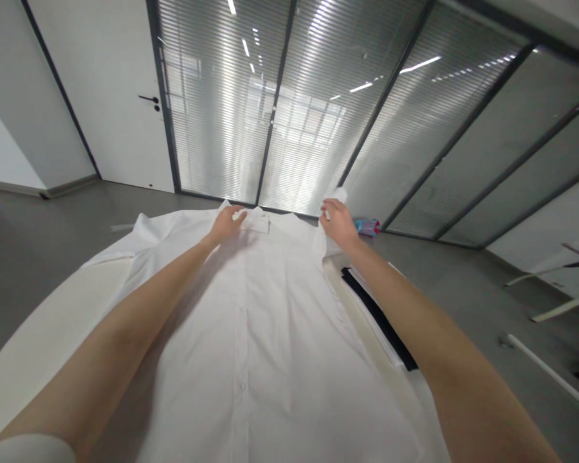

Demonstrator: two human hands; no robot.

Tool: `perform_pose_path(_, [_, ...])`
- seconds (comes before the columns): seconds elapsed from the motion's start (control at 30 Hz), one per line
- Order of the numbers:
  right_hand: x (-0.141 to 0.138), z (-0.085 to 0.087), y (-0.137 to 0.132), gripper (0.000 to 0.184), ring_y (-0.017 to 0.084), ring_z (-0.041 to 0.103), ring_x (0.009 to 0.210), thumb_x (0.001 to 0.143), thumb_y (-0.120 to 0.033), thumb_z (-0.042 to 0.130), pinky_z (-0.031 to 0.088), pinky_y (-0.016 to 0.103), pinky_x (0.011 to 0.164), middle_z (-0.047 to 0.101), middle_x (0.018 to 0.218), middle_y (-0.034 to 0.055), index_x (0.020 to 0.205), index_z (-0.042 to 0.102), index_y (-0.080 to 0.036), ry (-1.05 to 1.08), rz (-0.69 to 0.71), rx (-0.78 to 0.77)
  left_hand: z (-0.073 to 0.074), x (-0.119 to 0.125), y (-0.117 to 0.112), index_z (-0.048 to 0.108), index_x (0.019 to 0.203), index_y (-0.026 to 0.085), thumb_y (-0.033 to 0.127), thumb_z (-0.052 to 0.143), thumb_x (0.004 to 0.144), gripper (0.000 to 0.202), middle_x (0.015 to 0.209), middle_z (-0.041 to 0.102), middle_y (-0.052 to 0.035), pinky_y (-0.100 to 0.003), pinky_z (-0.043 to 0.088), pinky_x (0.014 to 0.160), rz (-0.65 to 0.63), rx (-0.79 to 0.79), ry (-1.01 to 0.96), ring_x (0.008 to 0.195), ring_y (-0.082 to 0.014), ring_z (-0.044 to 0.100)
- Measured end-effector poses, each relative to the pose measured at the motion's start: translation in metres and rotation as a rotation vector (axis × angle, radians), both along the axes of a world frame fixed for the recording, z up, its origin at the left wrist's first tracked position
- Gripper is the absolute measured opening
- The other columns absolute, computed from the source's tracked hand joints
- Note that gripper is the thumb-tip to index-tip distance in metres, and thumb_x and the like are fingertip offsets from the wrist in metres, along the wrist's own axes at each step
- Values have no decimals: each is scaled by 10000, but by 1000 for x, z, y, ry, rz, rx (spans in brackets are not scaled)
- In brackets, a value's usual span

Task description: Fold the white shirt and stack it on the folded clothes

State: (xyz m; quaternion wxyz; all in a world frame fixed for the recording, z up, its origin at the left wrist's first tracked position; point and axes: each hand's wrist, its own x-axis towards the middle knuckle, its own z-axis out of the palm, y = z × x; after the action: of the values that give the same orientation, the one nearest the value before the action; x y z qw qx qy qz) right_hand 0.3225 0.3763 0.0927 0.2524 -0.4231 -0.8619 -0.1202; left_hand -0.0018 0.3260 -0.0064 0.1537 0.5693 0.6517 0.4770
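Observation:
A white button-up shirt (265,321) lies front up over a pale table (77,308), its collar at the far end and its button strip running towards me. My left hand (225,225) is at the collar, with thumb and fingers closed on the cloth there. At the far right shoulder, my right hand (340,225) pinches the shirt's white fabric, part of which stands up above the fingers. The fingertips of both hands are partly hidden in the cloth. The shirt's left-side sleeve spreads out over the table.
Beneath my right forearm, a folded white and black cloth (381,318) lies on the table's right side. A blue and red patterned object (367,226) is on the floor beyond. Glass partitions with blinds (309,128) and a white door (110,96) stand behind. Pale poles (550,379) are at right.

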Motion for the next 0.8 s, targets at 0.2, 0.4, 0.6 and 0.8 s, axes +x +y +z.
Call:
perform_pose_path(0.2, [-72,-36,-102,239,252,540,1181,911,-71,482,398,425,1063,661,1198,126,965,698,-157,-512,667,-63,39,10,-28,455,1442,203,902,210,818,969,1152,684,-156,-458,585,787,-301,-266,-707,943,-314,704])
perform_pose_path(0.4, [-69,-72,-175,195,255,590,1028,949,-139,507,439,391,881,670,1136,140,945,702,-149,-640,627,-16,25,-14,-63,646,1248,207,801,492,802,758,986,726,-120,-395,594,738,-200,-407,-457,857,-274,719])
perform_pose_path(0.6, [-55,-79,-196,206,238,612,919,976,-264,528,423,366,809,685,1017,115,984,696,-144,-540,492,-77,0,-8,-65,723,814,188,371,823,599,300,934,733,-92,-379,554,850,33,-274,-187,1039,-323,669])
perform_pose_path(0.8, [-49,-98,-186,256,223,606,929,1008,-280,493,425,355,853,676,973,95,953,712,-158,-278,231,-206,9,16,-37,668,1051,170,331,853,587,525,936,729,-94,-355,559,809,89,-214,-207,974,-286,701])
